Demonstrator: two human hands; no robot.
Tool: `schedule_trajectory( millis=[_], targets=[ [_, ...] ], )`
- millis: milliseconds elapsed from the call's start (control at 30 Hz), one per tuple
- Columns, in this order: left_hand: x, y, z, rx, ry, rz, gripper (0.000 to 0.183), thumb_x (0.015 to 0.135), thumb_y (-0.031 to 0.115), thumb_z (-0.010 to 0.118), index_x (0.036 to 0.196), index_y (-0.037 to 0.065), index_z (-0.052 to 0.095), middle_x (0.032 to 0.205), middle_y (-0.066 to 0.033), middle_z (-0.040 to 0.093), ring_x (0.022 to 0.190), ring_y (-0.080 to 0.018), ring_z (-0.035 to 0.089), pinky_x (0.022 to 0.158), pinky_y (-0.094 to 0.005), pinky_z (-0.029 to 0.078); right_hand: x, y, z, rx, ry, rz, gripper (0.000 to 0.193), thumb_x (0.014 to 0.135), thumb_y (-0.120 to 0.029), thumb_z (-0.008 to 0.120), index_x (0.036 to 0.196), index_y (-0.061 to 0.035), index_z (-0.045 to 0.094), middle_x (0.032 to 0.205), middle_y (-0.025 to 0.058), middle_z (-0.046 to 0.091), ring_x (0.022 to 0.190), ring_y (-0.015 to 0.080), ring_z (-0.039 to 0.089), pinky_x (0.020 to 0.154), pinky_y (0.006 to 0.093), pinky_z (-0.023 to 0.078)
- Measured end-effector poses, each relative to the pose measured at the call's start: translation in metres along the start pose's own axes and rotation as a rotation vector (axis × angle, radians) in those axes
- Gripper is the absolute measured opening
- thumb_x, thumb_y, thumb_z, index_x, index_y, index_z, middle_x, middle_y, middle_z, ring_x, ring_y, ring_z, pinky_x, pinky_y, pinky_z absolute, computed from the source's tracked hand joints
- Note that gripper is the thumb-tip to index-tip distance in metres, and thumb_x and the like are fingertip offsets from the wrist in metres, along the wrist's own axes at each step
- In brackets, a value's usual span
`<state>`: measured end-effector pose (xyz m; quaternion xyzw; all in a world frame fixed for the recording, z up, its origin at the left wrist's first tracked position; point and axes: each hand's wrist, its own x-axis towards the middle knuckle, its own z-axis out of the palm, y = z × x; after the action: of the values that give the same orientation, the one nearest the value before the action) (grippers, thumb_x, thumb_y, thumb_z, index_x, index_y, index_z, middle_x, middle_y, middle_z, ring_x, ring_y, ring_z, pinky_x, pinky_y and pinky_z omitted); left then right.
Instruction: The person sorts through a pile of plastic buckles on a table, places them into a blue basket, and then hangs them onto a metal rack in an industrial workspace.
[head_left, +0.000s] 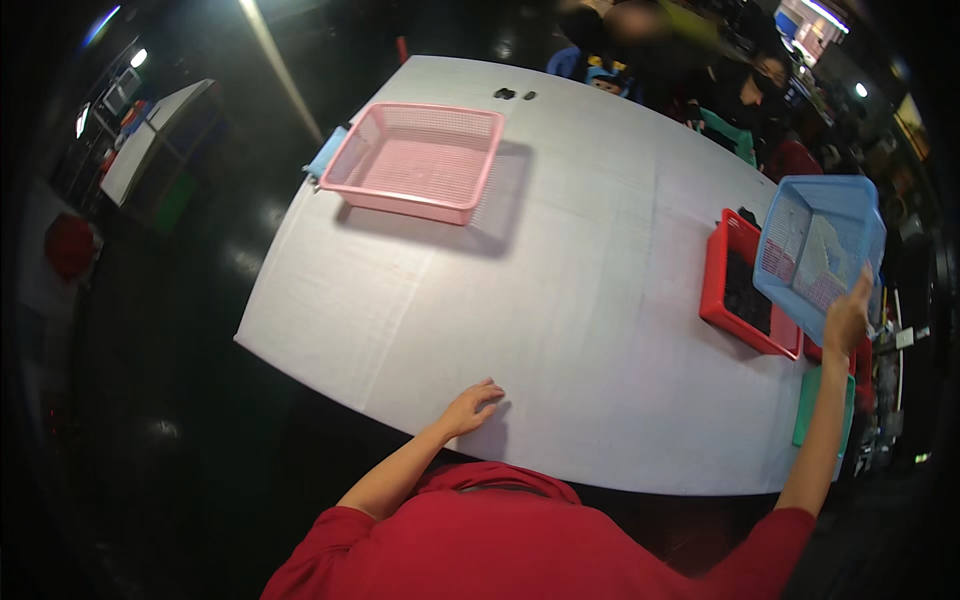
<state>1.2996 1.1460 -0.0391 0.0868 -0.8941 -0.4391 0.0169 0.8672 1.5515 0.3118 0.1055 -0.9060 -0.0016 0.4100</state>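
Note:
My right hand (848, 318) grips the near rim of a light blue plastic basket (850, 205) at the table's right side. The basket is held tilted, its mesh inside showing, and it partly covers a red bin (712, 285). Inside that bin lies a heap of black pieces (745, 297) too small to make out. My left hand (473, 408) is over the near edge of the white table (540, 300), fingers stretched out and nothing in them. A shallow pink mesh basket (420, 170) stands far left, with nothing visible in it.
Small black objects (505, 94) lie at the table's far end. A light blue cloth or bag (325, 152) sits by the left edge. Beyond the right edge is a green container (808, 410). People (755, 90) are at the far right, and another table (150, 140) stands far left.

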Motion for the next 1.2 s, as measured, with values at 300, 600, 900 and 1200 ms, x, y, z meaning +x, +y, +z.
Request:
schedule_trajectory(
  millis=[300, 600, 900, 1200],
  targets=[
    [-0.043, -0.062, -0.189, -0.464, -0.004, -0.318, 0.033, 0.093, 0.021, 0.054, 0.122, 0.007, 0.060, 0.114, -0.0087, 0.065, 0.105, -0.0187, 0.061, 0.095, -0.0328, 0.045, -0.026, -0.192, 0.060, 0.840, -0.414, 0.429, 0.035, 0.071, -0.003, 0.060, 0.106, 0.0021, 0.060, 0.093, 0.0109, 0.062, 0.082, 0.0200, 0.059, 0.077, 0.0315, 0.047],
    [-0.230, -0.165, -0.257, -0.211, 0.816, -0.674, 0.024, 0.092, 0.011, 0.054, 0.112, 0.006, 0.064, 0.101, -0.0111, 0.070, 0.092, -0.0177, 0.068, 0.080, -0.0297, 0.052, -0.027, -0.565, 0.234, 1.228, -0.572, 0.385, 0.062, 0.078, -0.021, 0.070, 0.128, 0.0072, 0.046, 0.114, 0.0228, 0.060, 0.103, 0.0318, 0.061, 0.090, 0.0379, 0.047],
    [-0.622, -0.163, 0.031, -0.621, 0.461, -2.110, 0.031, 0.096, 0.022, 0.043, 0.110, 0.007, 0.066, 0.107, -0.0130, 0.065, 0.096, -0.0260, 0.063, 0.084, -0.0385, 0.051, -0.175, -0.722, 0.102, 0.805, -0.175, -0.293, 0.067, 0.083, -0.017, 0.065, 0.142, -0.0083, 0.035, 0.141, 0.0181, 0.039, 0.131, 0.0376, 0.035, 0.108, 0.0502, 0.028],
    [-0.646, -0.286, -0.130, -0.535, 0.333, -1.808, 0.030, 0.098, 0.023, 0.045, 0.113, 0.007, 0.064, 0.114, -0.0135, 0.064, 0.104, -0.0264, 0.062, 0.087, -0.0372, 0.049, -0.458, -0.915, -0.064, 0.956, -0.662, -0.474, 0.056, 0.087, -0.002, 0.057, 0.139, -0.0058, 0.037, 0.139, 0.0247, 0.037, 0.134, 0.0412, 0.029, 0.111, 0.0471, 0.026]
  ],
)
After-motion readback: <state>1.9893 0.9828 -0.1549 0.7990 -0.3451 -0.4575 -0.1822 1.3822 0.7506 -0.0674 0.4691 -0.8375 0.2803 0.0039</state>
